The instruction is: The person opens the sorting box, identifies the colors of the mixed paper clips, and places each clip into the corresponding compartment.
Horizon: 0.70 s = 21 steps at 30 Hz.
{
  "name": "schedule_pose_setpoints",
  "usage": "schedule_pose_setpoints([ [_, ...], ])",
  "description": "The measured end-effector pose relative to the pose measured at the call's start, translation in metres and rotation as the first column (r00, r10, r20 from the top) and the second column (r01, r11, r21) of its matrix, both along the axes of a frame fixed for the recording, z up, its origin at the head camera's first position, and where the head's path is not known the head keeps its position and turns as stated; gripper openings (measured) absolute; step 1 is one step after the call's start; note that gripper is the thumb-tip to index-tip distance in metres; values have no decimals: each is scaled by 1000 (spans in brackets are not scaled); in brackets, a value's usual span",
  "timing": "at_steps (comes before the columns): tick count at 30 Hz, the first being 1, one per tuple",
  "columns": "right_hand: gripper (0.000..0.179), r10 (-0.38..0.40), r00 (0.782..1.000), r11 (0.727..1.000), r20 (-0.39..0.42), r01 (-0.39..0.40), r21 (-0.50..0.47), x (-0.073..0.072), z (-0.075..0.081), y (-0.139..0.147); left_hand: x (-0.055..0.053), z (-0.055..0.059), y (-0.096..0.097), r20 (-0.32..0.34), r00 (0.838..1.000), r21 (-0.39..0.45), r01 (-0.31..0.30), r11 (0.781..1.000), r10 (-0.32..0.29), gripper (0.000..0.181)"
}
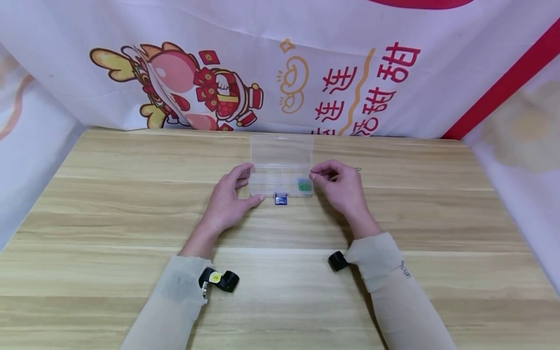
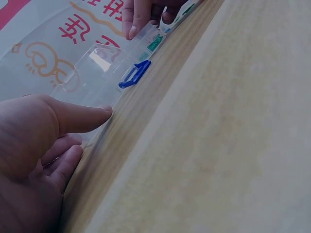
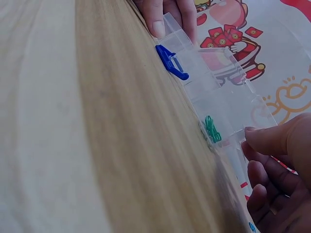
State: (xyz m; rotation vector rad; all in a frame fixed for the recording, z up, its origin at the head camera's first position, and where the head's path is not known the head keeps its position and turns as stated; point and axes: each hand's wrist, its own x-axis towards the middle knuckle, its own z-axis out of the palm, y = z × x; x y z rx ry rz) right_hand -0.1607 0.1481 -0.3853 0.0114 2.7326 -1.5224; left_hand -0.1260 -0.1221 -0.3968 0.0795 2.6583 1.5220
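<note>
A clear plastic compartment box stands on the table with its transparent lid raised at the back. My left hand grips its left end, thumb at the front corner and fingers along the side. At the right end, my right hand pinches the side wall between thumb and forefinger, its other fingers curled. Green looped clips, seemingly paper clips, lie in the front right compartment. A blue latch hangs open at the box's front edge.
Beyond the right hand, a small green piece shows on the wooden table. A printed white cloth hangs right behind the table's back edge. Black wrist cameras sit at both sleeves.
</note>
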Motion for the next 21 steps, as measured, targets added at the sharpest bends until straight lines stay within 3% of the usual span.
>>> schedule_pose_setpoints([
  [13,12,-8,1000,1000,23,8,5,3,3,6,-1,-3,0,-6,1000,-2,-2,1000,2,78],
  [21,19,-75,997,997,27,75,3,0,2,37,0,-3,0,0,1000,-8,0,1000,0,78],
])
